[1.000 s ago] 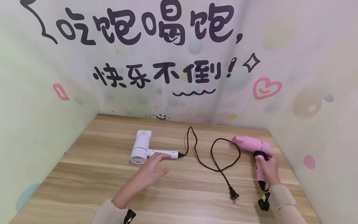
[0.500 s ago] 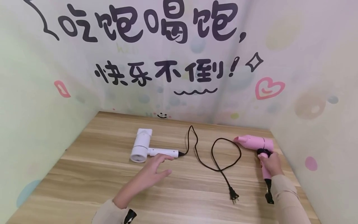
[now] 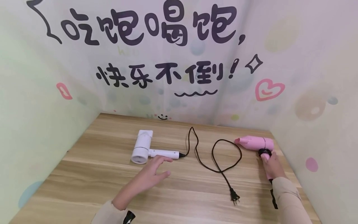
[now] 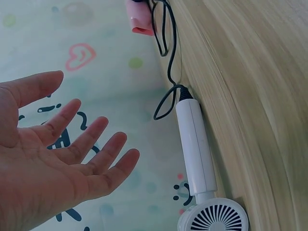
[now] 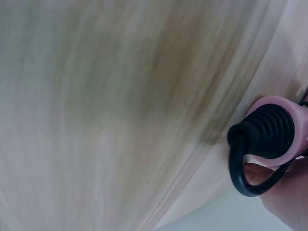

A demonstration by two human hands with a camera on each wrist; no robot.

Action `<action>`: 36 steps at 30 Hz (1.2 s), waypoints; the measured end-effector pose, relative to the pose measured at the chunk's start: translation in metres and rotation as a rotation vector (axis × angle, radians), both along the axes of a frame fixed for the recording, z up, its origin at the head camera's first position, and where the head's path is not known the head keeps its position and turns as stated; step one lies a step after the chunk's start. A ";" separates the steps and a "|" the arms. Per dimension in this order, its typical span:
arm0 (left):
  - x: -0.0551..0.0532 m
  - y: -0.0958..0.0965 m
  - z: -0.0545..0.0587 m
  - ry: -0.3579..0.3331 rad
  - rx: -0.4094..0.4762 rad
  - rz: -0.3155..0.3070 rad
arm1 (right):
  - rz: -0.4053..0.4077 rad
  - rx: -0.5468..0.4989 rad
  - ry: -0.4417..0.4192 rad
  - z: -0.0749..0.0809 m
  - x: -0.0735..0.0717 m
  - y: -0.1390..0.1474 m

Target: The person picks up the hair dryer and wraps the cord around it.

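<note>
A pink hair dryer [image 3: 254, 142] lies at the right of the table, nozzle to the left, its black cord [image 3: 264, 151] bundled round the top of the handle. My right hand [image 3: 274, 167] grips that handle and covers much of it. In the right wrist view the handle's end shows a ribbed black cord sleeve [image 5: 272, 131] with the cord looping back. Left of centre rests a white hair dryer [image 3: 142, 146], its handle [image 4: 196, 144] pointing right. My left hand [image 3: 148, 177] hovers just in front of that handle, fingers spread and relaxed, holding nothing.
The white dryer's black cord [image 3: 205, 166] snakes across the middle of the wooden table [image 3: 181, 202], crosses itself in a loop, and ends in a two-pin plug [image 3: 234, 196]. A printed wall covering [image 3: 167, 105] encloses the back and both sides.
My right hand has shifted slightly right with the pink dryer, and the handle's lower end has swung right, further behind the wrist. My left hand and the white dryer stay practically where they were.
</note>
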State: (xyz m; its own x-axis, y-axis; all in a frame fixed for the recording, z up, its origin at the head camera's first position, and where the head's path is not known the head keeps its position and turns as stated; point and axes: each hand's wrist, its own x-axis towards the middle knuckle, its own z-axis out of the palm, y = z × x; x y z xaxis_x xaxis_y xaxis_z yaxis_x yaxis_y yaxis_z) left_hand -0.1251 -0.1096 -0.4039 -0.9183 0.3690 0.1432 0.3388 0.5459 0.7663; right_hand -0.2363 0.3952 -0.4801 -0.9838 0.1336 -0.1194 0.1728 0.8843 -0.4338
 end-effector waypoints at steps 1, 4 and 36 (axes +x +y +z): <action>0.000 0.000 0.000 -0.004 0.001 0.000 | 0.006 -0.007 0.011 -0.001 0.003 0.001; -0.001 -0.002 0.000 -0.006 -0.004 0.004 | 0.012 -0.027 0.062 -0.002 0.008 0.001; -0.015 -0.010 -0.015 0.002 -0.023 0.214 | 0.494 0.077 0.399 0.056 0.050 -0.163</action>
State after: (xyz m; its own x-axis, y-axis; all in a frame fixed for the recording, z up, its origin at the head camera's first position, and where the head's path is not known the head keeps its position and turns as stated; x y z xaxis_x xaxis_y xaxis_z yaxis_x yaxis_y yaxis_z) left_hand -0.1401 -0.1198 -0.4185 -0.9759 0.1688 0.1386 0.2146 0.6227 0.7524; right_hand -0.1861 0.2324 -0.4241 -0.8984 -0.3532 0.2608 -0.4248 0.8496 -0.3126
